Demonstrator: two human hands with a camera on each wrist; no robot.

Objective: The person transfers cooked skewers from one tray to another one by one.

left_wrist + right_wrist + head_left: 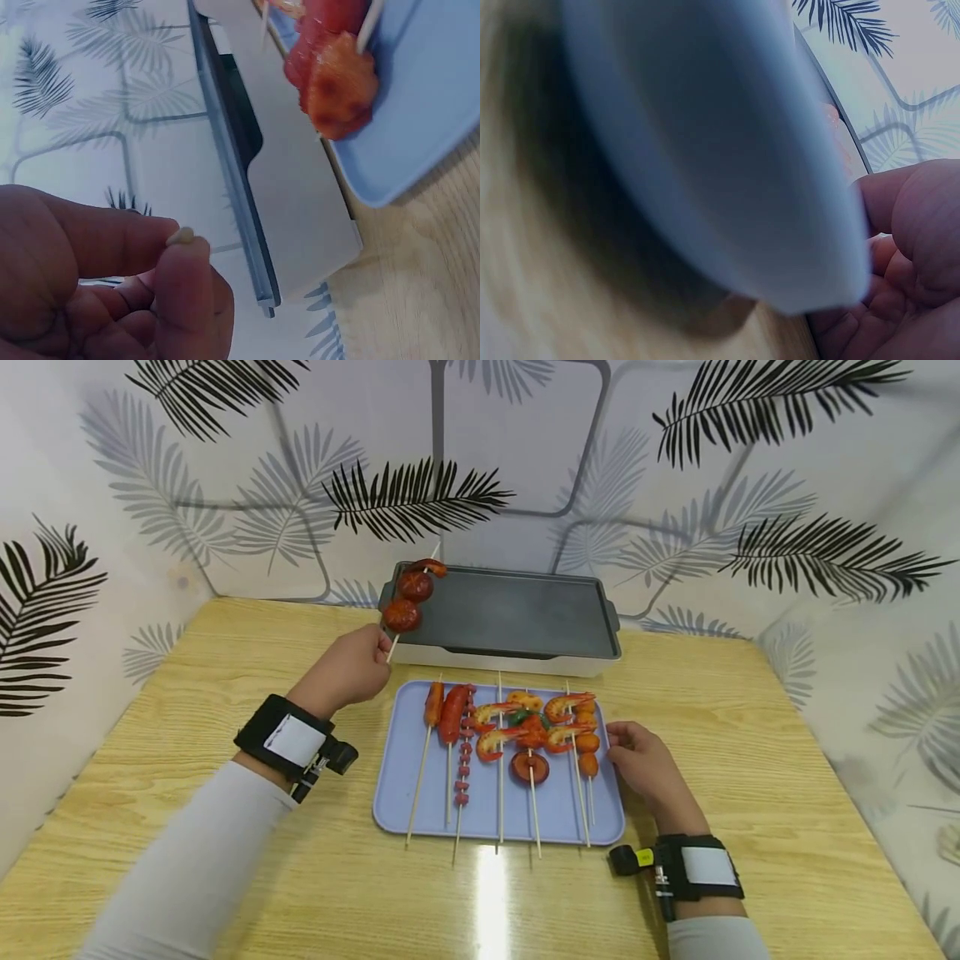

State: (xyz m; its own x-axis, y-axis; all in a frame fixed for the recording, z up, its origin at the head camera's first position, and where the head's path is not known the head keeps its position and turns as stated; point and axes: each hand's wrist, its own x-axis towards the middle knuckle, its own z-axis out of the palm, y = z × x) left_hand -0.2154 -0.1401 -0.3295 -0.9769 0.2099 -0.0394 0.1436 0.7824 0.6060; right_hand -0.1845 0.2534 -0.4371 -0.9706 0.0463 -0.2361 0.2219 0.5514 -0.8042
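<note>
My left hand (pixel 347 670) pinches the lower stick of a skewer (pixel 402 616), raised over the left end of a grill pan (pixel 517 610). Two round brown-red pieces, like mushroom caps, and a curved orange-red piece are threaded on it. In the left wrist view the stick's end (pixel 181 236) shows between thumb and finger. At the right edge of a light-blue tray (pixel 390 806), my right hand (pixel 647 768) grips the rim, with the thumb (pixel 881 196) at the edge. Several skewers lie on the tray, including a sausage (pixel 452 714), shrimp (pixel 491 744) and a mushroom cap (pixel 521 767).
The dark pan sits on a cream base (pixel 480 662) at the back of the wooden table (pixel 285 877), just behind the tray. A leaf-patterned cloth (pixel 510 435) hangs behind and at the sides. Several skewer sticks stick out past the tray's front rim.
</note>
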